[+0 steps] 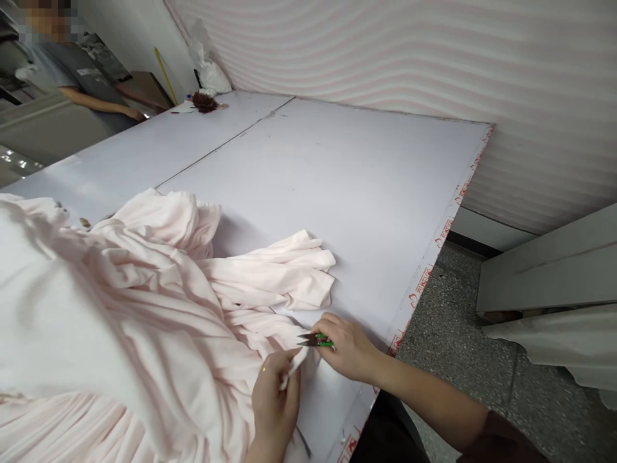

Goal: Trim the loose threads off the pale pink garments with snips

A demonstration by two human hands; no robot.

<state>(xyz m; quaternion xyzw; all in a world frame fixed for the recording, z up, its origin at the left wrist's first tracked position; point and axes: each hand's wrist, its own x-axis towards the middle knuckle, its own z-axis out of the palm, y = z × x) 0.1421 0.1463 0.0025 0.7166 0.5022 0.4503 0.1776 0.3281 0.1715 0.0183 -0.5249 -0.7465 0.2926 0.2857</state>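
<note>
A big heap of pale pink garments [159, 302] covers the left and front of the table. My left hand [276, 392] is closed on an edge of this cloth, pinching it between thumb and fingers. Just above and to the right, my right hand [348, 347] grips a pair of thread snips [315, 340] with green on the handles. The two pointed blades face left, slightly apart, close over the cloth edge by my left hand. Whether the blades touch the cloth I cannot tell.
The white table [332, 167] has a taped right edge with red print. At its far end lie a dark brown bundle [205, 101] and a clear plastic bag [212, 74]. A person [91, 83] stands at the far left side. Speckled floor [448, 321] shows at right.
</note>
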